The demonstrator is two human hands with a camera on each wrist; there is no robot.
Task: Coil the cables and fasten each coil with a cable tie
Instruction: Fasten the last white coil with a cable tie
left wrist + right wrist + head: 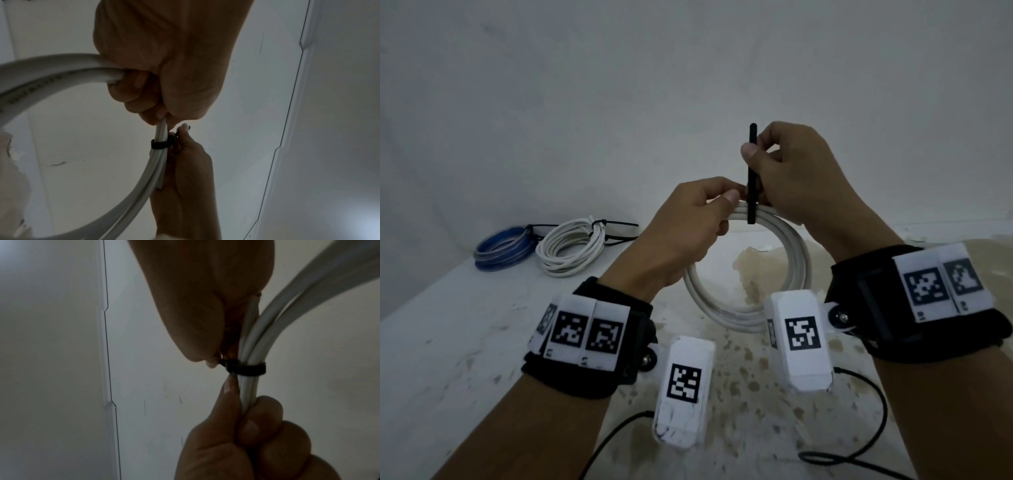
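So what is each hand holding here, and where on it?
Left hand grips the white cable coil at its top, beside the black cable tie; right hand pinches the tie's upright tail.

Open table (465, 342) lay at seven o'clock; two tied coils, blue (501, 247) and white (571, 250), blocked ten o'clock, wall (688, 68) closing twelve.

Stained white table (465, 329), blue tied coil (503, 248), white tied coil (571, 251) just beside.

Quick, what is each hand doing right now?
Left hand: grips the white cable coil.
Right hand: pinches the black cable tie looped round that coil.
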